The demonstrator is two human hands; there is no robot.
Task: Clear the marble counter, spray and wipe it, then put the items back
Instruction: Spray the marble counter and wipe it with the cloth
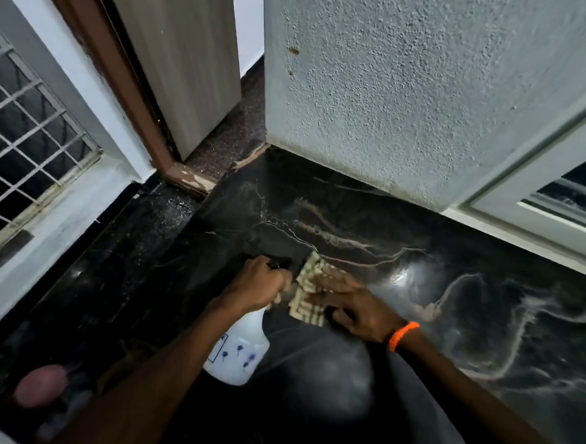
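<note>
Head view: left hand (259,283) closed round the bottle (239,349), nozzle aimed at the bare worktop (370,205); right hand (355,308) presses the cloth (310,290) flat beside it, ready to wipe.

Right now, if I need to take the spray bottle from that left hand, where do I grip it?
Grip the white body of the spray bottle from below and the right. The left hand covers the neck and trigger, while the wide body hangs clear beneath. The right hand is pressing the cloth on the marble counter.
</note>
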